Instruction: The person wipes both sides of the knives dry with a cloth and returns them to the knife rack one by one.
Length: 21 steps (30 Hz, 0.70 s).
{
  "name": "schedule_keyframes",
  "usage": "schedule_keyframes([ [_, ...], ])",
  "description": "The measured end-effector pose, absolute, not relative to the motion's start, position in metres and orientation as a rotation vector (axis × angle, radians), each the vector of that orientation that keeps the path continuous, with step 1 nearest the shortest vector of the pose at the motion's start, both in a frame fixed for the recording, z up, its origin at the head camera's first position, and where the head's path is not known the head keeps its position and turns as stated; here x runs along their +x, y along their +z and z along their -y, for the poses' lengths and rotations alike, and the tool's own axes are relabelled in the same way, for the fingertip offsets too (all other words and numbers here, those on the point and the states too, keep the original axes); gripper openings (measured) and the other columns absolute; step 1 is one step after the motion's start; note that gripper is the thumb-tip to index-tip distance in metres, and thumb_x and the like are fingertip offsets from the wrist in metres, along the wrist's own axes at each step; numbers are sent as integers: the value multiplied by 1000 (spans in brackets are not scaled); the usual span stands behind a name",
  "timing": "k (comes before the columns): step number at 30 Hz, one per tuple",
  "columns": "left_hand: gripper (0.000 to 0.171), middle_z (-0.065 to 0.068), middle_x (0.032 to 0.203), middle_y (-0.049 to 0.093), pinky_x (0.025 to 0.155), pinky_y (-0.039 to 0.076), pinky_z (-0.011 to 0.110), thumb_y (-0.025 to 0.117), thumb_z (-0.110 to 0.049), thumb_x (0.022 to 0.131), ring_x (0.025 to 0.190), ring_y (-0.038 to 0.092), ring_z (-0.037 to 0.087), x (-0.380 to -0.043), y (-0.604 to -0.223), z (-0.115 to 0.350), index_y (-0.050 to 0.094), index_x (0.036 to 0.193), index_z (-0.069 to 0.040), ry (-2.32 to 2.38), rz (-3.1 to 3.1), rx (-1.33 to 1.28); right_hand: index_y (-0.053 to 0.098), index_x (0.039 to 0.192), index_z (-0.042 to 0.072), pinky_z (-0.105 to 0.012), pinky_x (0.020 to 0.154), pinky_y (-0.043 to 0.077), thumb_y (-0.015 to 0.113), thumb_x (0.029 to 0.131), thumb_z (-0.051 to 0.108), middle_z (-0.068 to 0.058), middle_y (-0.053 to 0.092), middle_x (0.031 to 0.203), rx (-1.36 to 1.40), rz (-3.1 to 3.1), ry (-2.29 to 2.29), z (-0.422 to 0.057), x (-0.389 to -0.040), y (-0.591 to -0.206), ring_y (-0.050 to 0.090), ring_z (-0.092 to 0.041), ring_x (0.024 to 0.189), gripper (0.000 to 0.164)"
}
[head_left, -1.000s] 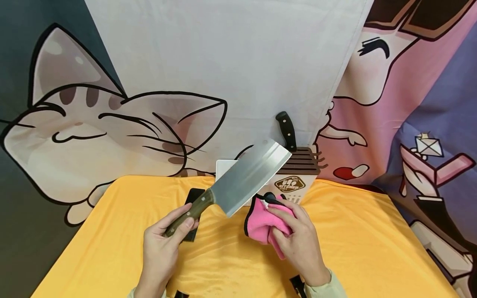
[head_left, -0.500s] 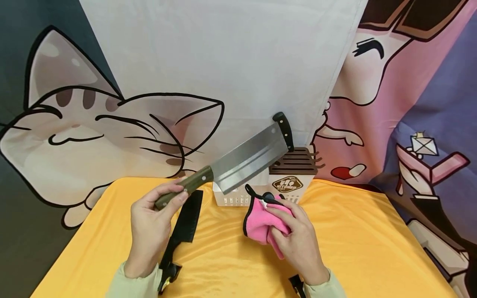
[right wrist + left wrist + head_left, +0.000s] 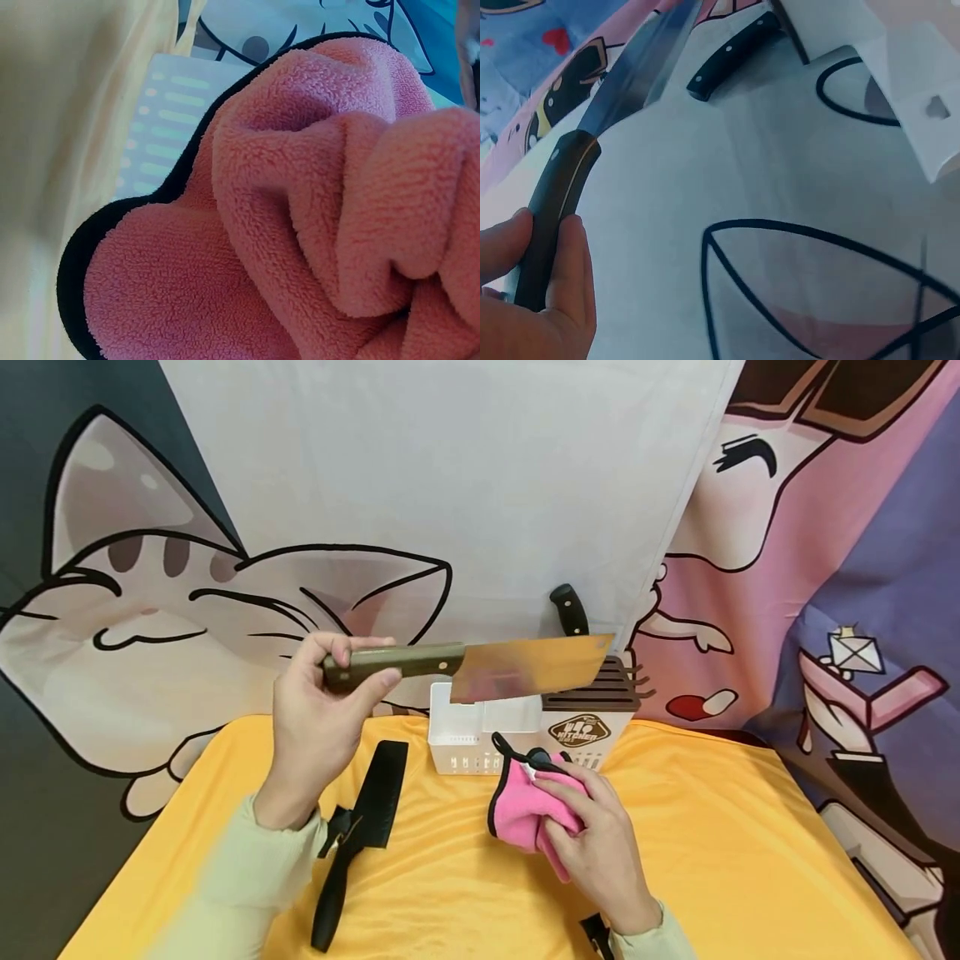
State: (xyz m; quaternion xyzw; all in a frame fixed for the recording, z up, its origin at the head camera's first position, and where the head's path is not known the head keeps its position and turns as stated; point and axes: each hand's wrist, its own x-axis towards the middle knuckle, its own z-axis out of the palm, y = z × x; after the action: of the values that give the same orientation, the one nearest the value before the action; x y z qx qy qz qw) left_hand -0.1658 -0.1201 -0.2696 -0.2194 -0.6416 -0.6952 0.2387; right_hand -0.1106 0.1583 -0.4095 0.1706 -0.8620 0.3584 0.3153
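My left hand (image 3: pixel 318 727) grips a cleaver (image 3: pixel 536 667) by its dark riveted handle, raised above the table. The broad blade points right, across the front of the rack in the head view, and reflects yellow. In the left wrist view the thumb and fingers wrap the lower part of the cleaver's handle (image 3: pixel 566 176). My right hand (image 3: pixel 603 852) holds a bunched pink cloth (image 3: pixel 528 814) with black edging and a hanging loop, low in front of the rack. Thick folds of the same cloth (image 3: pixel 172 277) fill most of the right wrist view.
A white knife rack (image 3: pixel 457 760) with a brown slotted top stands at the back, a black-handled knife (image 3: pixel 570 608) upright in it. On the yellow tablecloth (image 3: pixel 450 893) a black knife (image 3: pixel 381 797) lies left of centre. Printed fabric hangs behind.
My left hand has risen with the cleaver, which has turned from slanting up to the right to nearly level, its blade tilting as it turns. The right hand and cloth have hardly moved.
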Motion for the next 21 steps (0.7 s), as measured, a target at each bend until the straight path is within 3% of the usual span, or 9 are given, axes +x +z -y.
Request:
schedule_keyframes([
  [5, 36, 19, 110, 68, 84, 56, 27, 71, 21, 80, 105, 66, 30, -177, -250, 111, 40, 92, 7, -1847, 1740, -744, 79, 110, 16, -18, 104, 36, 74, 75, -3, -4, 66, 125, 467, 2264, 959, -157, -111, -410, 59, -28, 117, 39],
  [10, 35, 20, 111, 67, 84, 56, 28, 72, 21, 80, 103, 66, 30, -185, -238, 101, 43, 94, 8, -1770, 1797, -795, 78, 110, 16, -18, 105, 36, 73, 75, -4, -4, 66, 125, 478, 2262, 966, -157, -111, -409, 58, -27, 117, 40],
  [21, 33, 7, 110, 70, 77, 56, 27, 76, 10, 83, 95, 66, 20, -192, -228, 91, 47, 96, 1, -1604, 1974, -806, 78, 111, 17, -18, 102, 37, 74, 75, -3, -3, 65, 125, 465, 2276, 971, -157, -111, -410, 58, -26, 114, 41],
])
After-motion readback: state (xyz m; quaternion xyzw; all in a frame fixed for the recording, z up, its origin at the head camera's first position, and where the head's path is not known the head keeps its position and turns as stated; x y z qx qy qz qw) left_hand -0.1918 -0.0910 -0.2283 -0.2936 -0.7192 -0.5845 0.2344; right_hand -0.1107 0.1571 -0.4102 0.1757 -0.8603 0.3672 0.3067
